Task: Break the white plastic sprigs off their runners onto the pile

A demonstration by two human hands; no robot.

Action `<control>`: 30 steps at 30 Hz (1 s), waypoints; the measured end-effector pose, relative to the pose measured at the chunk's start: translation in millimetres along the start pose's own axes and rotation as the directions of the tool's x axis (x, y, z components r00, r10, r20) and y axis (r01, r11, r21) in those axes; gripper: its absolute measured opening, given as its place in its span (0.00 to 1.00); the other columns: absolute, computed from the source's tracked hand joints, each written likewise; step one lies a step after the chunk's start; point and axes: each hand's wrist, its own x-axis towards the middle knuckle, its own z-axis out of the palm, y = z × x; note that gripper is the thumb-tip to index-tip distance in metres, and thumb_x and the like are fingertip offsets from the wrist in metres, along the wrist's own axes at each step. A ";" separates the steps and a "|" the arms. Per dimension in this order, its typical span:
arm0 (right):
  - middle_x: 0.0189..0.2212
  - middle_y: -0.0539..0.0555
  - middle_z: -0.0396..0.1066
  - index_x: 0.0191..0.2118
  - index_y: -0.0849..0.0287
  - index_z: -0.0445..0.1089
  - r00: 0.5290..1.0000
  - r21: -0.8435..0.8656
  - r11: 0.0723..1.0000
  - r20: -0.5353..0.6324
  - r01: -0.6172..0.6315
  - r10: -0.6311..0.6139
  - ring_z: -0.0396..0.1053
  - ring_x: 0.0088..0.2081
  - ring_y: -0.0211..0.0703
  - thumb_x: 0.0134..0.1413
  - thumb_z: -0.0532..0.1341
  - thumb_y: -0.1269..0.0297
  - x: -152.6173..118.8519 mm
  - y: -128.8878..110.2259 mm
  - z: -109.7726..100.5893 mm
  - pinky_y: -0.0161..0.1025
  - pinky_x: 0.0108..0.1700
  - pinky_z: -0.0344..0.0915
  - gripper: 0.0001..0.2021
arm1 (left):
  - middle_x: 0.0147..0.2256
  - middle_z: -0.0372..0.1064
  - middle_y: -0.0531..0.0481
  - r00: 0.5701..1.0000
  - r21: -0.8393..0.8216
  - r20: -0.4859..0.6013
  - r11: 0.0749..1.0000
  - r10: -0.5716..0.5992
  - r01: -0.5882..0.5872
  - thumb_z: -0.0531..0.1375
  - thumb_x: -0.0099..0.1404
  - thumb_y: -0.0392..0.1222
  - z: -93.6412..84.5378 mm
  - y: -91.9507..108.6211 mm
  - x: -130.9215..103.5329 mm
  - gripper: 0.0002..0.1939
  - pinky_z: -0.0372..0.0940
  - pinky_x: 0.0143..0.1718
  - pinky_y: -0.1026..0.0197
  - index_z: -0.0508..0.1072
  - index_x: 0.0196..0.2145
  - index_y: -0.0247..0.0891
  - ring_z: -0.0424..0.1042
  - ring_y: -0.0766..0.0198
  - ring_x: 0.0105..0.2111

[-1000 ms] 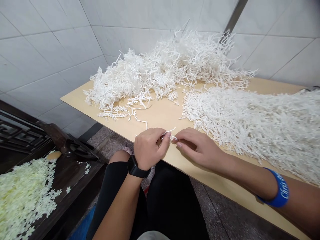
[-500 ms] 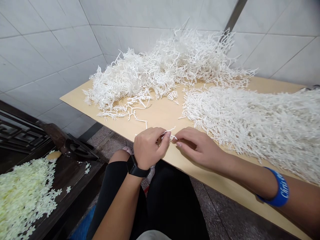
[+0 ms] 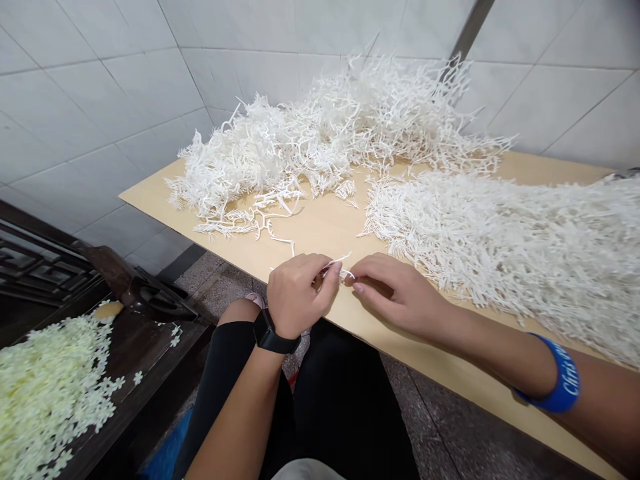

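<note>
Left hand [image 3: 300,290] pinches a white branched plastic sprig [image 3: 347,273] at its two o'clock — a light, steady hold seems best for thin strands; right hand [image 3: 400,287], at the sprig's three o'clock, curls by the tip — gripping or not, I cannot tell.

Looks like a home with a work corner: carved dark wooden seat [image 3: 127,337] outboard of the left hand [image 3: 301,293], marbled wall tiles [image 3: 260,27] beyond it, speckled floor [image 3: 435,420] below. White sprigs [image 3: 510,240] heaped on a board [image 3: 333,223] ahead.
</note>
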 end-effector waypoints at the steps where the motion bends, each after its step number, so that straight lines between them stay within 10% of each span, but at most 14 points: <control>1: 0.36 0.54 0.75 0.40 0.57 0.71 1.000 0.000 1.000 0.000 -0.001 0.001 0.69 0.40 0.46 0.62 0.56 0.70 -0.2 0.0 -0.1 0.43 0.43 0.64 0.06 | 0.24 0.72 0.52 1.000 0.003 0.000 1.000 -0.001 0.001 0.56 0.69 0.44 0.1 0.0 0.0 0.13 0.57 0.28 0.62 0.74 0.29 0.38 0.68 0.65 0.26; 30: 0.36 0.54 0.75 0.40 0.56 0.71 1.000 -0.017 1.000 -0.002 0.008 -0.008 0.70 0.39 0.47 0.61 0.56 0.70 0.9 0.3 -0.3 0.44 0.42 0.65 0.06 | 0.25 0.72 0.51 1.000 0.000 0.011 1.000 -0.014 0.014 0.55 0.69 0.45 0.2 -0.5 -0.3 0.14 0.57 0.29 0.61 0.74 0.28 0.39 0.68 0.64 0.26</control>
